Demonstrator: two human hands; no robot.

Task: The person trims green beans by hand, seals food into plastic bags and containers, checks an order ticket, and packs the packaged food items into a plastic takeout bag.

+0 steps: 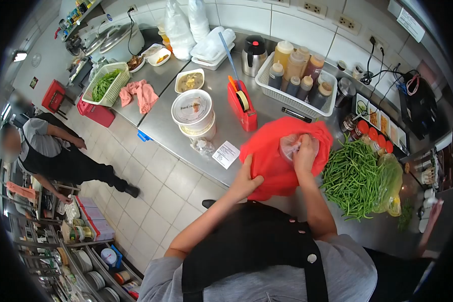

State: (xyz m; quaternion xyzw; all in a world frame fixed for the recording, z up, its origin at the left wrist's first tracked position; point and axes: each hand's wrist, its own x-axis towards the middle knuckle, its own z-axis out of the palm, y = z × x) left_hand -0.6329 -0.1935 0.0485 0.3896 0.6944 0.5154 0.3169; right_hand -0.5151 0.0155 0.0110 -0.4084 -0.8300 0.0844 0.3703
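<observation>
A red plastic bag (272, 146) is spread between my two hands over the steel counter. My left hand (245, 178) grips the bag's near left side, thumb on the outside. Inside the bag's opening, my right hand (304, 153) is closed on a clear plastic bag (290, 146) whose contents I cannot make out. Left of the red bag lies a white printed receipt (226, 154). Beyond it stand stacked lidded round tubs (193, 109), with a small clear knotted bag (202, 146) at their foot.
A red holder (242, 106) with tape stands behind the bag, near a white basket (319, 111) of sauce bottles. Green beans (351, 176) heap at the right beside red-lidded jars (374, 135). Another person (55, 148) in a black apron stands on the tiled floor at left.
</observation>
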